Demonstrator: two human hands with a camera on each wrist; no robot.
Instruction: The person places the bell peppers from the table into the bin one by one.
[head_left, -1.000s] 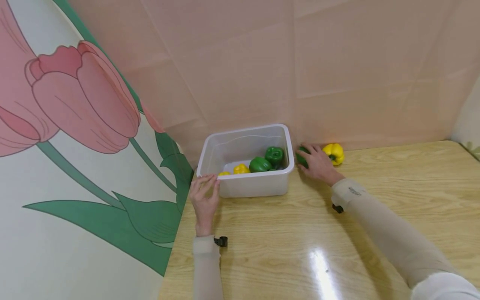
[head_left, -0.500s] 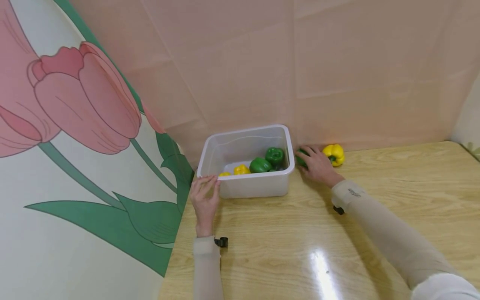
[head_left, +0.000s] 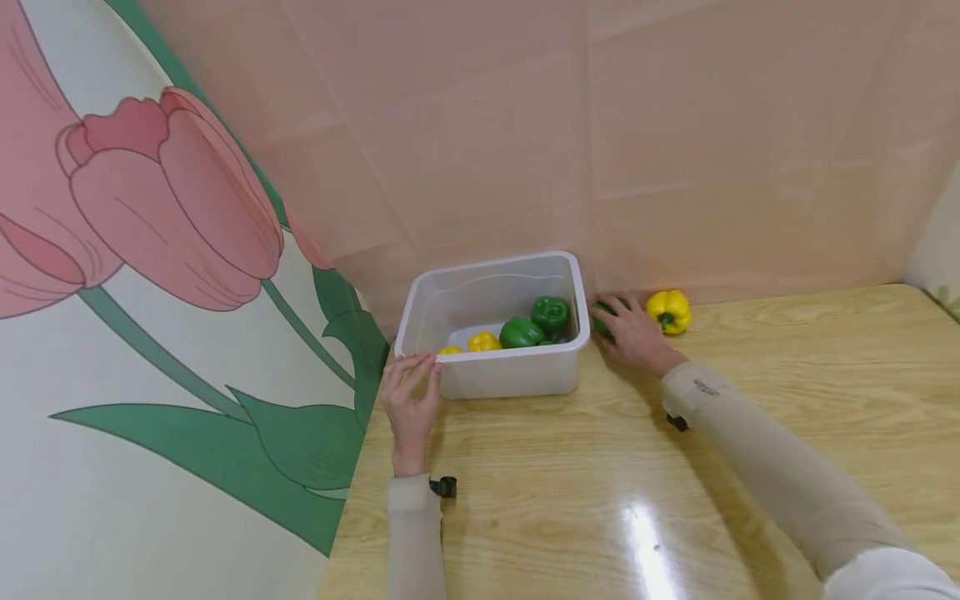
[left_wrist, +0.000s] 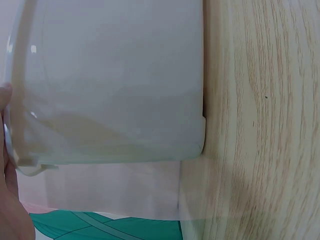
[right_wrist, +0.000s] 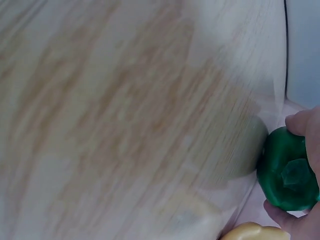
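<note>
In the head view, my left hand holds the front left corner of a whitish plastic bin, its fingers at the rim. The left wrist view has the thumb against that rim. Inside the bin lie two green bell peppers, one round and one farther back, plus two yellow ones, partly hidden by the front wall. Just right of the bin, my right hand grips another green bell pepper, thumb and fingers around it. A yellow bell pepper lies beside that hand.
Everything stands on a wood-grain table, against a pinkish cloth backdrop. A wall with painted tulips closes off the left side. The bin's right wall is close to the gripped pepper.
My right hand has shifted very slightly left, beside the bin, around the green bell pepper. The left hand and the bin keep their places.
</note>
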